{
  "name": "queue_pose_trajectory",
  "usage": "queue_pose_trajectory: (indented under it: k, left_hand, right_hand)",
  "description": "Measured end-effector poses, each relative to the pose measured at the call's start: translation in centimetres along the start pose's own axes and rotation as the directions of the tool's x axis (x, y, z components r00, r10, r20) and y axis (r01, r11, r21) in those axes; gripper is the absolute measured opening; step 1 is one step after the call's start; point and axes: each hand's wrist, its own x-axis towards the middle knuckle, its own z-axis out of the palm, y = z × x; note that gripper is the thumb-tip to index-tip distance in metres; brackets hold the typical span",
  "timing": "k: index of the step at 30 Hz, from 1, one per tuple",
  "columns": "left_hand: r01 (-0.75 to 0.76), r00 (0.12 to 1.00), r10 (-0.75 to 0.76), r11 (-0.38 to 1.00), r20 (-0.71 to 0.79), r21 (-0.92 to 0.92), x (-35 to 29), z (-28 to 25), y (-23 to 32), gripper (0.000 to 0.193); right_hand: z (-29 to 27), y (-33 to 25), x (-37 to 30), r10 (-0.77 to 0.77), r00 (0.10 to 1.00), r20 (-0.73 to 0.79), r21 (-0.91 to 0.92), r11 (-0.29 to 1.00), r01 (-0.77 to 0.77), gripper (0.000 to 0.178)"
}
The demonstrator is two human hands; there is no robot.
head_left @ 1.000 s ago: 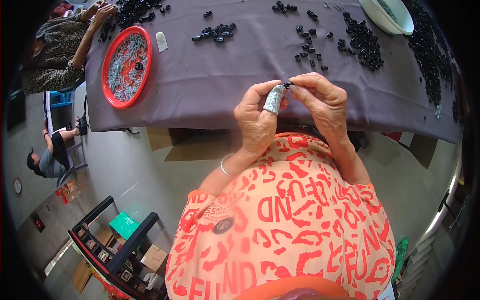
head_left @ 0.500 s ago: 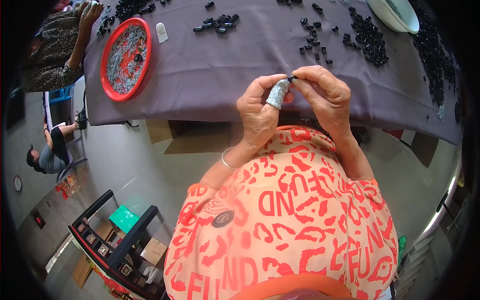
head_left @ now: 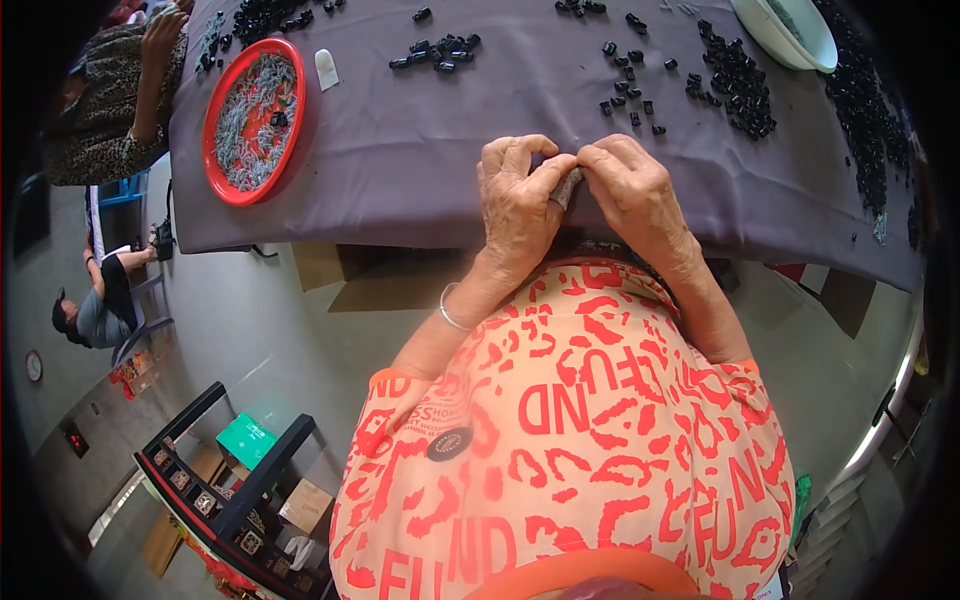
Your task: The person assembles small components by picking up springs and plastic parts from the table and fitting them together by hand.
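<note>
My left hand (head_left: pixel 518 205) and my right hand (head_left: pixel 637 190) meet fingertip to fingertip just above the near edge of the cloth-covered table (head_left: pixel 390 180). Both are closed in a pinch. A grey-white wrapping (head_left: pixel 566 188) covers a finger of my left hand, mostly hidden behind the thumb. Whatever the fingertips hold is covered by the fingers. Beyond my hands, nearest the right one, lie several small black plastic parts (head_left: pixel 635 92). Another small group of black parts (head_left: pixel 438 52) lies farther off to the left.
A red basin (head_left: pixel 208 150) of small grey pieces stands at left, beside a white finger-shaped piece (head_left: pixel 326 69). Heaps of black parts (head_left: pixel 738 85) and a pale bowl (head_left: pixel 822 50) are at right. A co-worker's arm (head_left: pixel 150 90) reaches in at far left; a seated person (head_left: pixel 105 305) is behind.
The small black piece between my fingertips is now hidden. My left hand has turned, its thumb coming over the wrapped finger, and my right hand has curled in closer.
</note>
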Motion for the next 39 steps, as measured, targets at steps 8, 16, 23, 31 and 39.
queue_pose_trajectory:
  k: [8,16,23,31,39]
  left_hand:
    - [-0.002,1.0,0.002,1.0,-0.001,0.019,0.1,-0.1,-0.3,0.027]
    - [0.097,0.99,-0.078,0.98,0.115,-0.171,0.8,-1.4,-0.5,0.02]
    - [0.773,0.591,-0.343,0.497,0.73,-0.393,4.9,-3.0,-0.3,0.021]
    - [0.908,0.378,-0.354,0.323,0.856,-0.267,5.8,-2.8,-1.1,0.019]
    - [0.921,0.363,-0.364,0.281,0.858,-0.27,5.4,-2.8,-1.2,0.016]
  right_hand:
    - [0.4,0.3,0.2,-0.062,0.998,-0.02,-0.058,0.996,0.061,0.028]
    - [0.6,0.9,-0.2,-0.028,0.998,-0.058,0.066,0.997,0.032,0.04]
    - [0.7,0.8,-0.1,-0.079,0.993,-0.091,0.058,0.995,0.085,0.042]
    - [1.3,1.1,-0.4,-0.058,0.989,-0.134,0.133,0.988,0.076,0.047]
    - [1.5,1.5,-0.6,-0.044,0.99,-0.132,0.16,0.985,0.065,0.047]
